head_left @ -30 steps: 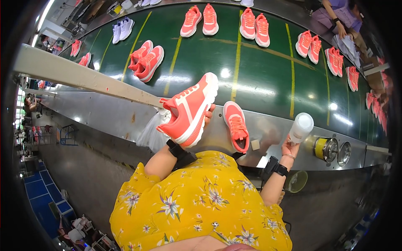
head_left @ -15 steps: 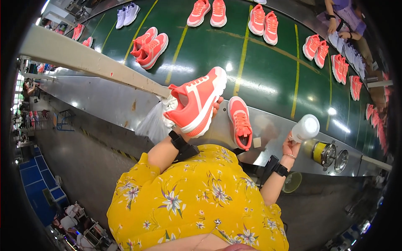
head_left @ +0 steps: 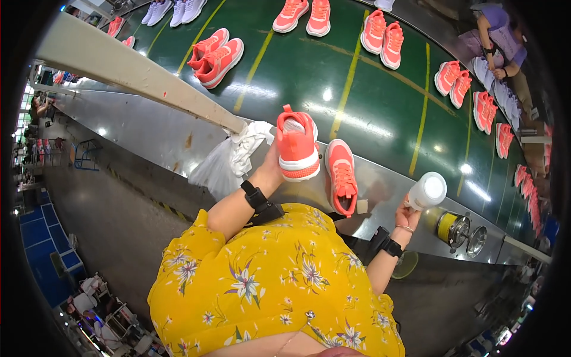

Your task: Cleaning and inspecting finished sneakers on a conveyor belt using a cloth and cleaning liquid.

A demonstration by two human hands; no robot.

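Coral held sneaker (head_left: 299,156): located above the metal ledge (head_left: 148,135), heel facing the wearer, gripped from its left side by the left hand (head_left: 273,166). Second coral sneaker (head_left: 341,177): just right of it, resting on the ledge, toe toward the green belt (head_left: 383,119). Right hand (head_left: 407,214): closed around a translucent white bottle (head_left: 427,191). Yellow-banded metal can (head_left: 450,228): beside the bottle. Belt: carries paired coral sneakers (head_left: 373,31).

The floor (head_left: 134,244) is dark grey — a yellow-black line (head_left: 156,200) runs along it. Blue panels (head_left: 40,243) are at left; farther away, windows (head_left: 25,100) look bright.
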